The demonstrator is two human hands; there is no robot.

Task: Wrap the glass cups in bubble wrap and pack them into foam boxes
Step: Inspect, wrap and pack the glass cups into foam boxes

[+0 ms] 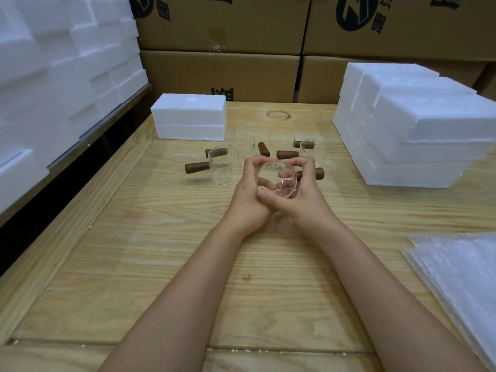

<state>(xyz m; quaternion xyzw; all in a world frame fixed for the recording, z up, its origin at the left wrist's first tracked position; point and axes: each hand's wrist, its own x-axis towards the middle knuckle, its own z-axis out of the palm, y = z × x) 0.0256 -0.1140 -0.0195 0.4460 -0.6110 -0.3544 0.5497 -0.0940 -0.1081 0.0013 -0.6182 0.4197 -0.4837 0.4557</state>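
Both hands are clamped together around one glass cup (pixel 272 170), held just above the middle of the counter (pixel 161 251). The left hand (pixel 248 196) curls over the cup's left side, the right hand (pixel 304 196) over its right side, and the two thumbs meet under the near rim. The cup is tilted with its open mouth facing the camera, and fingers show through the clear wall. Its brown wooden handle (pixel 318 173) sticks out to the right, past the right hand.

Just behind the hands, several more cups (pixel 224 167) with the same brown handles stand and lie loosely grouped on the counter. Behind them on the left sits a closed white foam box (pixel 189 116). A tall stack of foam boxes (pixel 402 124) fills the counter's right side. Sheets of bubble wrap (pixel 461 277) lie piled at the near right edge. More white foam pieces (pixel 53 63) are stacked along the left wall, and brown cardboard cartons (pixel 220 73) line the back.
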